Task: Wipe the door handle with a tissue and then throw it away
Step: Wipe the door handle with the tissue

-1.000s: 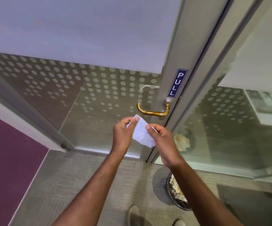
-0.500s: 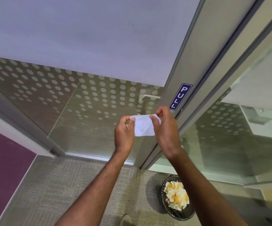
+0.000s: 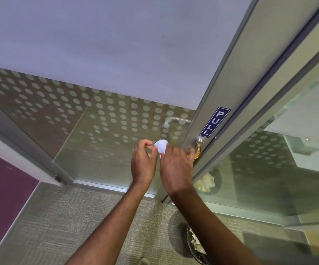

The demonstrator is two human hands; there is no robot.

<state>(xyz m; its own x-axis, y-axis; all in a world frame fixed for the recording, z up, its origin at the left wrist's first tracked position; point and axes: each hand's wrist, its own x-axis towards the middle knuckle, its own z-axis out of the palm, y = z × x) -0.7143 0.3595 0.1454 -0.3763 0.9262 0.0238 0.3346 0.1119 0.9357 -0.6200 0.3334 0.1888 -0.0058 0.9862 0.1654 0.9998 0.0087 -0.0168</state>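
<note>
A white tissue [image 3: 161, 145] shows between my two hands, in front of the glass door. My right hand [image 3: 176, 167] lies over the tissue and over the lever of the gold door handle [image 3: 198, 148], hiding most of it; only the handle's end by the metal door frame shows. My left hand [image 3: 145, 161] is just left of the tissue with fingers curled, its fingertips at the tissue's edge; whether it still grips the tissue is unclear.
A blue PULL sign [image 3: 214, 121] is on the metal door frame [image 3: 229, 77] above the handle. A dark mesh bin [image 3: 195, 247] with crumpled tissues stands on the carpet at lower right. Dotted glass panels [image 3: 107, 121] fill the door and side wall.
Both hands carried the tissue up and right to the handle. The right hand now covers the handle with the tissue, while the left hand has loosened beside it.
</note>
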